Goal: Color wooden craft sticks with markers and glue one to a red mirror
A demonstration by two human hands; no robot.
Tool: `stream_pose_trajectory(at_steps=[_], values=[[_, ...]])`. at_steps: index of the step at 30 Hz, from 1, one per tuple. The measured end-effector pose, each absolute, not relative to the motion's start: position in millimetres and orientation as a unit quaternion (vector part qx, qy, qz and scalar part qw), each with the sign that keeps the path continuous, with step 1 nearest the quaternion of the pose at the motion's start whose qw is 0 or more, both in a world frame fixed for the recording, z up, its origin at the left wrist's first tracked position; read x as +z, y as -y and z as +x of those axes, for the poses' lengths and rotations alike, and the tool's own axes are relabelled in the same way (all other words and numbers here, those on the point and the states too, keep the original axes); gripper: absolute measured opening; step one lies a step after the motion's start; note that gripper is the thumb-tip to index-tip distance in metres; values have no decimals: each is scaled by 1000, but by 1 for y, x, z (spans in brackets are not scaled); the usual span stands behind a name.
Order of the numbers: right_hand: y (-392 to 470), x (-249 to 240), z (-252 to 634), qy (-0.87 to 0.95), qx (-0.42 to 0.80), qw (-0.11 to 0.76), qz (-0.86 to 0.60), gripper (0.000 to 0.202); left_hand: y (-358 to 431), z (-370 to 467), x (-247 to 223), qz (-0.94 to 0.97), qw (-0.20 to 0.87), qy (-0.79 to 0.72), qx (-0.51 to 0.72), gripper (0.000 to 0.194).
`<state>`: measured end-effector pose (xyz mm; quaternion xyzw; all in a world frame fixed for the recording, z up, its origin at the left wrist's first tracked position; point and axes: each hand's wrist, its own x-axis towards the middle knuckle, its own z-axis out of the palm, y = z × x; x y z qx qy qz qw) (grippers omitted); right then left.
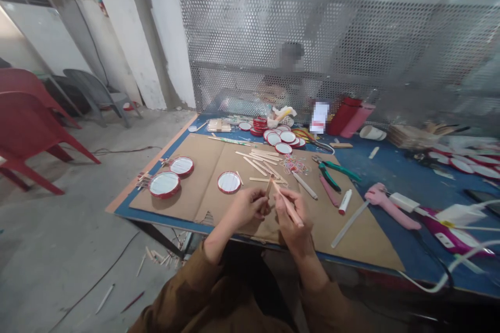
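Note:
My left hand (250, 205) is closed around a thin wooden craft stick (269, 189), which it holds upright. My right hand (295, 221) grips a pink pen-like tool (289, 208), its tip at the stick's upper end; the kind of tip is too small to make out. Beyond my hands, loose craft sticks (255, 165) and a heap of coloured rubber bands (296, 165) lie on a cardboard sheet (199, 158). A round white disc with a red rim (229, 182) lies left of my hands. Farther left are two similar discs (164, 184) with sticks attached.
Green-handled pliers (330, 177), a white tube (345, 202) and a pink glue gun (390, 207) with its glue stick lie to the right. A purple power strip (449, 234) with cables is beyond. Red-rimmed discs (287, 137) are piled behind, before a perforated metal panel (242, 36).

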<state>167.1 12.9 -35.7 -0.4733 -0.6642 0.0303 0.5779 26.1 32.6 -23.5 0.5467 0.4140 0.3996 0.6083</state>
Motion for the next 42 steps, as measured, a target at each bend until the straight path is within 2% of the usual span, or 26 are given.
stream_pose_trajectory(at_steps=[29, 36, 42], values=[[-18, -35, 170, 678, 14, 572, -461, 15, -35, 26, -34, 563, 600, -379, 422, 22], [-18, -33, 169, 679, -4, 572, -461, 15, -34, 25, -29, 581, 575, -390, 424, 15], [-18, -33, 168, 665, 30, 577, -473, 18, -34, 24, -27, 599, 556, -388, 425, 14]])
